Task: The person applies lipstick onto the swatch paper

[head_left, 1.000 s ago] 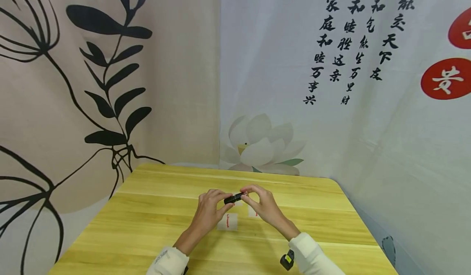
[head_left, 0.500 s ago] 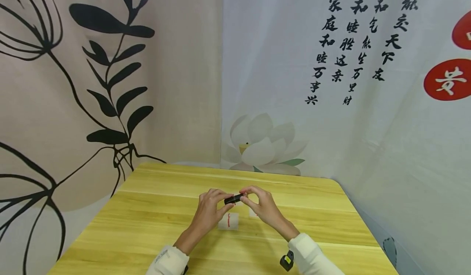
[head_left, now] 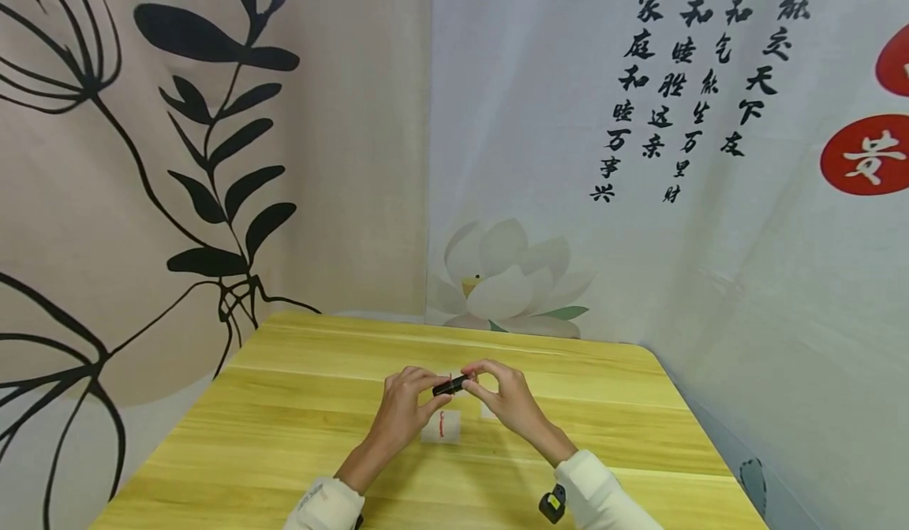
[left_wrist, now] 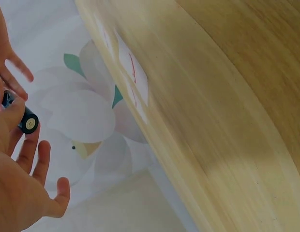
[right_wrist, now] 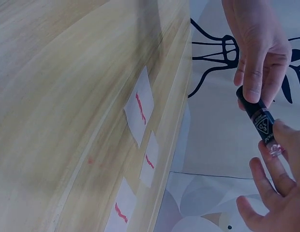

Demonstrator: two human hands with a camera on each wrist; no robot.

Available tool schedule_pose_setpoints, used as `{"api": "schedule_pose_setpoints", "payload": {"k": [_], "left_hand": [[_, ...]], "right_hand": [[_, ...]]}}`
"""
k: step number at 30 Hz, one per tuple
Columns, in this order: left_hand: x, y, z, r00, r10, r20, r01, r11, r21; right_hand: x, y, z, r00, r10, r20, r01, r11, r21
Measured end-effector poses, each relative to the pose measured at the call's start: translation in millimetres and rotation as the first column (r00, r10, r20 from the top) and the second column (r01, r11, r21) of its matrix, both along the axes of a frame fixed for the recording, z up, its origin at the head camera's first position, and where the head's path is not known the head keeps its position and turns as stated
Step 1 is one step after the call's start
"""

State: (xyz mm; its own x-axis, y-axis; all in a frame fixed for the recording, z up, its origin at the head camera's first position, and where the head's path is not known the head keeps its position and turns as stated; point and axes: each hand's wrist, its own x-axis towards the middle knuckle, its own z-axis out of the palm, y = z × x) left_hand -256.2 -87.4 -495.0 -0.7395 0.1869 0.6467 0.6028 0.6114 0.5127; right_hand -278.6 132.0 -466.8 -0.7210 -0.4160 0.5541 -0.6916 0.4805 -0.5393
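Note:
A slim black lipstick tube (head_left: 450,386) is held between both hands above the table, slightly tilted. My left hand (head_left: 406,401) pinches its black end between thumb and fingers. Thumb and index finger of my right hand (head_left: 508,394) grip the opposite end, which looks clear and pinkish in the right wrist view. Pale lettering shows on the middle of the lipstick (right_wrist: 262,121) there. From the left wrist, a round pale label is visible on the base of the lipstick (left_wrist: 30,123). The other fingers of the right hand (right_wrist: 280,193) are spread.
Beneath the hands, three white paper pieces lie on the wooden table (head_left: 298,412), each with a red stroke. The nearest paper (head_left: 440,426) is in plain sight; another paper (head_left: 487,411) is partly covered by the right hand. A printed backdrop (head_left: 355,159) stands behind the table.
Both hands keep their hold on the lipstick and stay almost in place. The head view has shifted slightly.

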Motion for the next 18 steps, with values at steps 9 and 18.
{"api": "schedule_pose_setpoints", "payload": {"k": [9, 18], "left_hand": [[0.1, 2.2, 1.3, 1.0, -0.013, 0.003, 0.013, 1.0, 0.006], [2.4, 4.5, 5.3, 1.0, -0.025, 0.012, 0.025, 1.0, -0.012]], "right_hand": [[0.1, 1.6, -0.5, 1.0, -0.001, -0.011, 0.001, 1.0, -0.007], [2.0, 6.5, 2.4, 0.999, 0.032, -0.006, -0.032, 0.999, 0.008]]}}
